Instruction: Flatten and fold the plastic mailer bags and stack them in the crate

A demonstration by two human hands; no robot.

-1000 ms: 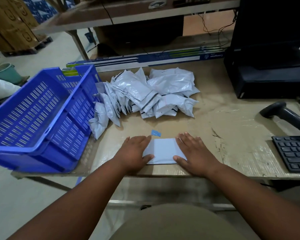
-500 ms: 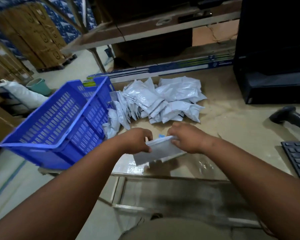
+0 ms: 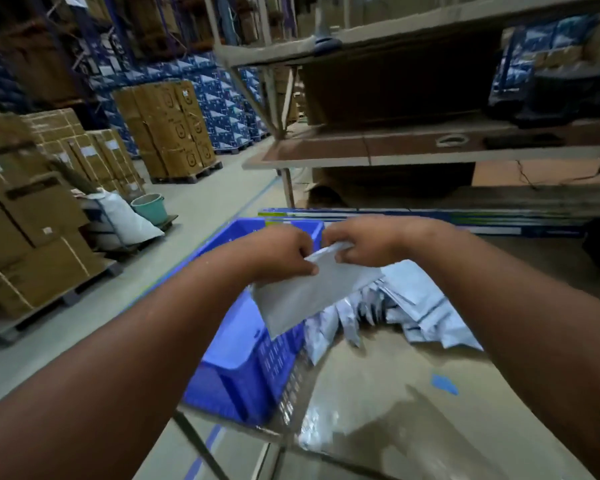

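Two hands up, one folded mailer (image 3: 309, 296) between them: my left hand (image 3: 281, 252) has its fingers curled over the top left corner, thumb pressed to the face, and my right hand (image 3: 357, 242) pinches the top edge just beside it. The mailer hangs in the air, flat and tilted, its lower corner out over the near wall of the blue crate (image 3: 243, 368), so I'd call this the carry, fold done and the drop not yet made. What I need next, I reckon, is to swing it left past the rim, level it out, and lay it flat on the crate floor so the stack starts square; let go too soon and it'll slide off the edge or land on its side.

Counting from me outward. One table (image 3: 413, 420), shiny with wrap, and one small scrap of blue tape (image 3: 444, 384) on it. One crate at the table's left end; I can't see whether anything lies in it, my arm and the mailer cover most of it. One loose heap of grey mailers (image 3: 416, 306) just beyond my right wrist, touching the crate's side, too jumbled and blurred to count singly, clearly several. Behind that, one long flat blue box (image 3: 499, 223) along the back of the table. Farther off to the left, one green bucket (image 3: 149, 206) and one white sack (image 3: 125, 220) on the floor, then stacked brown cartons (image 3: 168, 129) on pallets, more than I can number
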